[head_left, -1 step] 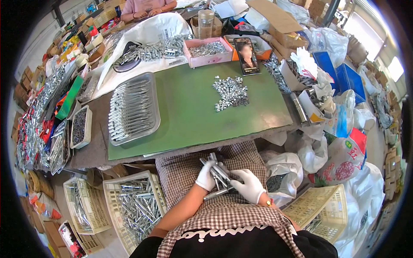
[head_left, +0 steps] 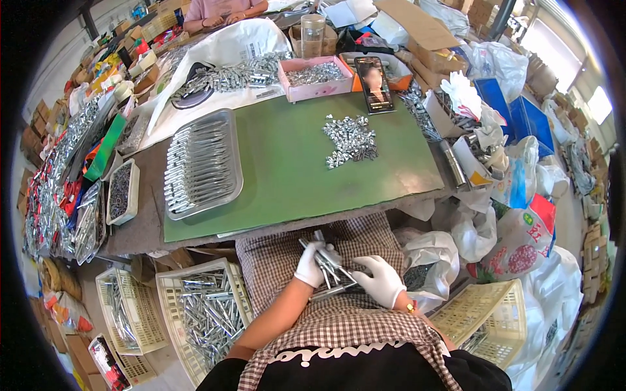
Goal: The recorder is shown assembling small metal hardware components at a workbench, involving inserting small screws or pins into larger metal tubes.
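Note:
My left hand (head_left: 311, 264), in a white glove, is closed around several shiny metal tubes (head_left: 330, 264) above my lap. Part of the bundle is hidden behind its fingers. Close beside it on the right, my gloved right hand (head_left: 380, 281) has thumb and fingers apart, near the lower ends of the tubes, with nothing visible in it. Another metal tube (head_left: 329, 293) lies on the checked apron (head_left: 270, 260) below the hands. On the green work mat (head_left: 280, 176), a metal tray (head_left: 238, 156) holds a row of slim metal rods, and a pile of small metal parts (head_left: 351, 140) lies to the right.
A crate (head_left: 163, 287) of metal tubes stands at lower left; another pale crate (head_left: 512, 319) is at lower right. Behind the mat are a pink box (head_left: 287, 91) of small parts and a phone (head_left: 375, 91). Another person (head_left: 225, 10) sits across the table.
My right hand has drawn slightly back from the tubes, its fingers further apart. The tubes in my left hand have shifted a little.

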Demonstrator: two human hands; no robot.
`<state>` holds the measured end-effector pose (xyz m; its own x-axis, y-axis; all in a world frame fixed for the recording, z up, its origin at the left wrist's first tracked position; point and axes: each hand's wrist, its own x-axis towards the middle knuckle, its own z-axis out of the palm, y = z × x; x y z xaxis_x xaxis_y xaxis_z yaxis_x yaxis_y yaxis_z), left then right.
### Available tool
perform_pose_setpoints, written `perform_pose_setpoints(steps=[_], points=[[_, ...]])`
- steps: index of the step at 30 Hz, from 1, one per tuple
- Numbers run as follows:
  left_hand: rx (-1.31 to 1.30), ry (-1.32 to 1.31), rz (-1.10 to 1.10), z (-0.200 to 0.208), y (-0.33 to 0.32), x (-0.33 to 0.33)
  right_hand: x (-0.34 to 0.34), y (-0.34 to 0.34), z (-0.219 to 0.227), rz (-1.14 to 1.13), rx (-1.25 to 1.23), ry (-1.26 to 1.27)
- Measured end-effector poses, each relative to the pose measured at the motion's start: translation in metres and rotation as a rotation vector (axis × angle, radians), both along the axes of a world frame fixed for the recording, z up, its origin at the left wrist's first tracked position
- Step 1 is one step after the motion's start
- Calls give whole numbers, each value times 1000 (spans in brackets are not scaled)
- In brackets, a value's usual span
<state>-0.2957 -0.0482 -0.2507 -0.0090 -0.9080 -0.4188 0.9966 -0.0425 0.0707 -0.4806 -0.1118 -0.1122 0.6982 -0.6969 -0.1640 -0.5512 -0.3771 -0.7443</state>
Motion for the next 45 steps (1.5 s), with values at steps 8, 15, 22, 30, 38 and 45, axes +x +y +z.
perform_pose_setpoints(steps=[8,15,22,30,38,45], points=[[112,1,-101,-9,0,-1,-2,-28,12,-76,-87,-142],[126,-15,-56,-9,-4,-2,11,2,-29,538,-282,440],[15,66,-34,-20,1,7,25,5,-34,608,-429,603],[-65,208,64,-14,3,13,-31,-57,14,720,-268,127],[-158,44,60,-9,4,-1,-8,-39,8,43,-59,-159],[-144,-123,89,-8,5,0,12,-20,-7,240,-131,-76]])
